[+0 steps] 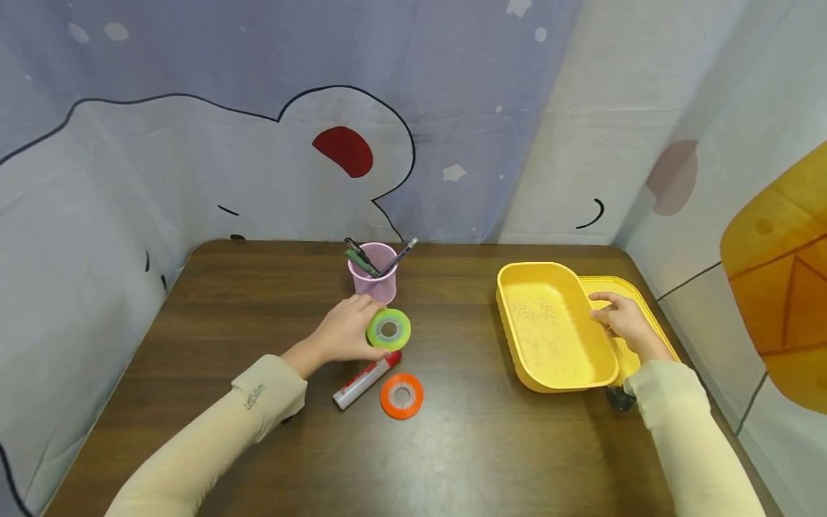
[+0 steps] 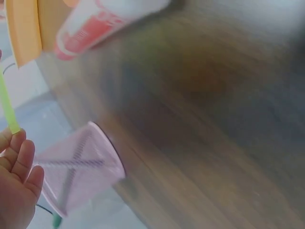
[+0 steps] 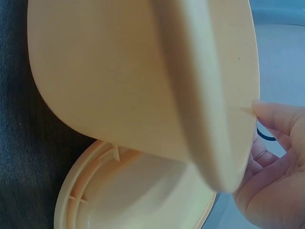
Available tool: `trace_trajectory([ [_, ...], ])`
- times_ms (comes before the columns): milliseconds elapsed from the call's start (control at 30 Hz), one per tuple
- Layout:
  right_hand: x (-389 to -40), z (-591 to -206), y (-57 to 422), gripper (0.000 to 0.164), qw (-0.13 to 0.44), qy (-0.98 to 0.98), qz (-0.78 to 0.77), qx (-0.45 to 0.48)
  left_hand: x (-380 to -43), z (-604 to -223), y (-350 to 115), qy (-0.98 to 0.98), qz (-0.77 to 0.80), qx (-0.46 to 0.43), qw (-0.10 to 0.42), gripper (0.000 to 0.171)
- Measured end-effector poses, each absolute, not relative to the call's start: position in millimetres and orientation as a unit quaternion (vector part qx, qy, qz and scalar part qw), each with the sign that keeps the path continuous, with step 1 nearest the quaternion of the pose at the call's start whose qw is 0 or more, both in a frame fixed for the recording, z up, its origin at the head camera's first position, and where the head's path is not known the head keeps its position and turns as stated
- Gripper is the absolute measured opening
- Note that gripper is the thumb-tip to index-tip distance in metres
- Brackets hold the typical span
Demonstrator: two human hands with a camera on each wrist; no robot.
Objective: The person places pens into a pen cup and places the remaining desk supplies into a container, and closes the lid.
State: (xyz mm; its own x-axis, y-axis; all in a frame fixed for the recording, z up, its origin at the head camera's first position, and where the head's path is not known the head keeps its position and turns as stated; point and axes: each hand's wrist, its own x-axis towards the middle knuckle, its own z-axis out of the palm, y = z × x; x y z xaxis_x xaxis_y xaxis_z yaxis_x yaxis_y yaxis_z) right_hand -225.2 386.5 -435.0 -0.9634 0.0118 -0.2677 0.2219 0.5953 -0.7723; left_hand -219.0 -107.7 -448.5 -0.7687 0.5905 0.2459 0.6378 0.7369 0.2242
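My left hand (image 1: pixel 349 327) holds a roll of green tape (image 1: pixel 403 332) by its edge, above the table between a pink pen cup and a marker. Seen from the left wrist, the green tape (image 2: pixel 8 107) is edge-on at the fingertips. The marker (image 1: pixel 363 385), grey with a red cap, lies just below that hand, and a roll of orange tape (image 1: pixel 418 395) lies beside it. On the right, my right hand (image 1: pixel 623 323) pinches the near side wall of a yellow plastic box (image 1: pixel 549 316). In the right wrist view the thumb presses the box wall (image 3: pixel 228 95), with the other fingers partly hidden.
The pink cup (image 1: pixel 376 291) holds several pens and stands near the table's back edge. A yellow lid (image 1: pixel 610 286) lies partly under the box. Close to my right sleeve is a small black object (image 1: pixel 620 398). Printed curtains (image 1: pixel 491 143) hang behind the brown table (image 1: pixel 465 452).
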Motion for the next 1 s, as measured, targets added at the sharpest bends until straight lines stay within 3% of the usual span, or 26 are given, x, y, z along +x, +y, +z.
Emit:
trace_trajectory([
  [500,-220,-430,381,0.048,0.120,0.887,-0.441,0.067,-223,-438,-45,-0.908,-0.167,-0.374,0.086,0.073],
  [1000,-219,-432,382,0.049,0.120,0.885,-0.445,0.071,-235,-441,13,-0.916,-0.191,-0.347,0.063,0.071],
])
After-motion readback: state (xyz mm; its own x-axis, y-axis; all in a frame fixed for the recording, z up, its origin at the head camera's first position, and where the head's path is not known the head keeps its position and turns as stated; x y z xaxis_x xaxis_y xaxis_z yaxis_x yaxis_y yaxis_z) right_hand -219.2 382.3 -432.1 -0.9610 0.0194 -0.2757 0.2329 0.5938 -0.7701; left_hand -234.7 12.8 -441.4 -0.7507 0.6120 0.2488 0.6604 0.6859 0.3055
